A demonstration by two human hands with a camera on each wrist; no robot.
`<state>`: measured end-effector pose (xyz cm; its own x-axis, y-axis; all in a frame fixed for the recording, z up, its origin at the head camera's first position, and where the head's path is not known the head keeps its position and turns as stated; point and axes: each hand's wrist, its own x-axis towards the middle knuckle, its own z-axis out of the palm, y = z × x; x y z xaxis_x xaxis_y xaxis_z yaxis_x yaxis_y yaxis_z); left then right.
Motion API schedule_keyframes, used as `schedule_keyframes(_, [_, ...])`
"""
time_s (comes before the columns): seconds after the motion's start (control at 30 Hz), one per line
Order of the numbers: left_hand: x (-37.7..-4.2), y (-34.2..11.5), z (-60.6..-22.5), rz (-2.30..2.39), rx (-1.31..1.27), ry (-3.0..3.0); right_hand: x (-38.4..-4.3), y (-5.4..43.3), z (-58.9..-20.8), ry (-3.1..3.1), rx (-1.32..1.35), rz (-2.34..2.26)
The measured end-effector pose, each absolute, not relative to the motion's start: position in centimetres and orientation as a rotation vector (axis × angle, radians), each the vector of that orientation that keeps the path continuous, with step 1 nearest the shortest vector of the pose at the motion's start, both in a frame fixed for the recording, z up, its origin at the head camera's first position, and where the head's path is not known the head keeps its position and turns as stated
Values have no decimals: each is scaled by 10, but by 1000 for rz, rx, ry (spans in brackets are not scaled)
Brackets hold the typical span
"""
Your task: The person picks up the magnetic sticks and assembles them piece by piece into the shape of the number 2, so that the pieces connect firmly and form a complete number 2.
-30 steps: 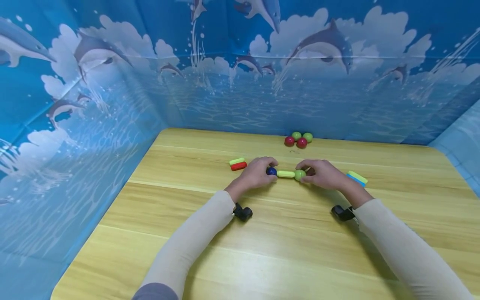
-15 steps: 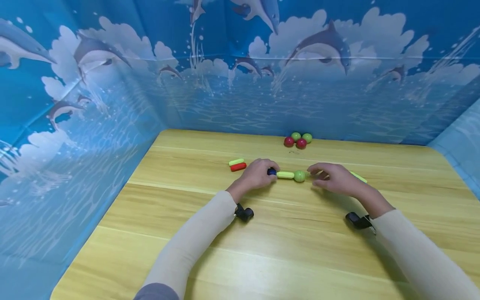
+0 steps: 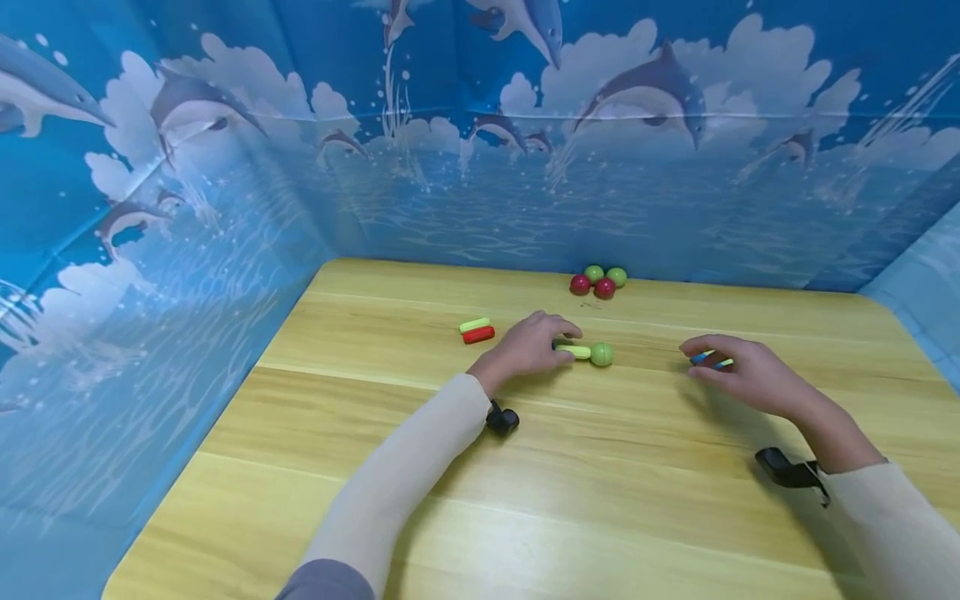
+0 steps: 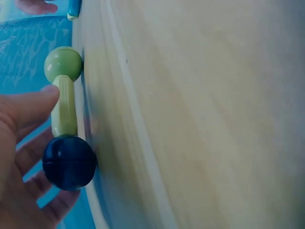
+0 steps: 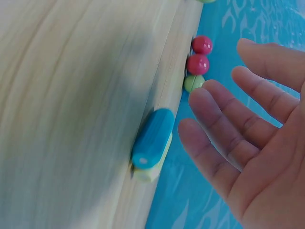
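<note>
A toy piece made of a yellow-green rod (image 3: pixel 576 352), a green ball (image 3: pixel 602 354) and a dark blue ball (image 4: pixel 69 163) lies on the table. My left hand (image 3: pixel 531 345) is over its left part, with the fingers spread and loosely bent around the blue ball and rod. In the left wrist view, the thumb overlaps the rod; whether it touches is unclear. On the right, my right hand (image 3: pixel 761 379) hovers with parted fingers and an empty palm. Below it are a blue rod (image 5: pixel 153 138) and a yellow-green rod (image 5: pixel 148 172), lying side by side and partly hidden by that hand in the head view.
Two dark red balls (image 3: pixel 580 285) and two green balls (image 3: pixel 617 277) sit together by the table's back edge. Left of my left hand lie a red rod (image 3: pixel 478 334) and another yellow-green rod (image 3: pixel 474 324). A dolphin-print curtain (image 3: pixel 480 200) borders the wooden table (image 3: pixel 337 367).
My right hand has let go of the green ball and moved right, over the blue and yellow-green rods. My left hand has shifted slightly right and loosened from the blue ball; the joined piece stays put.
</note>
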<state>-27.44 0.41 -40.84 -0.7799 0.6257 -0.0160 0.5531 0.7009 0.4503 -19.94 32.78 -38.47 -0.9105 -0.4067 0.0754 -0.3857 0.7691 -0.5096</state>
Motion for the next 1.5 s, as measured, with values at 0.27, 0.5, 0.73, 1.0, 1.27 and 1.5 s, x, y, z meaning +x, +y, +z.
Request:
schedule_keyframes(0.27, [-285,12,-414,745,1021,2622,-197,338,-392,2957,-613,-824])
schedule_keyframes(0.5, [-293,27,-415,828,1023,2491,-195,359,-392,3003,-575,-759])
schedule_keyframes(0.73, [-293,34,-414,775,1032,2543,-197,368,-391,3101,-609,-607])
schedule_keyframes(1.0, [-294,29,-418,743,1026,2560,-199,360,-401,3108,-605,-477])
schedule_keyframes(1.27, [-293,27,-418,752,1018,2561,-203,352,-405,3068,-582,-394])
schedule_keyframes(1.5, [-293,27,-419,752,1004,2573,-200,343,-407,3072,-596,-430])
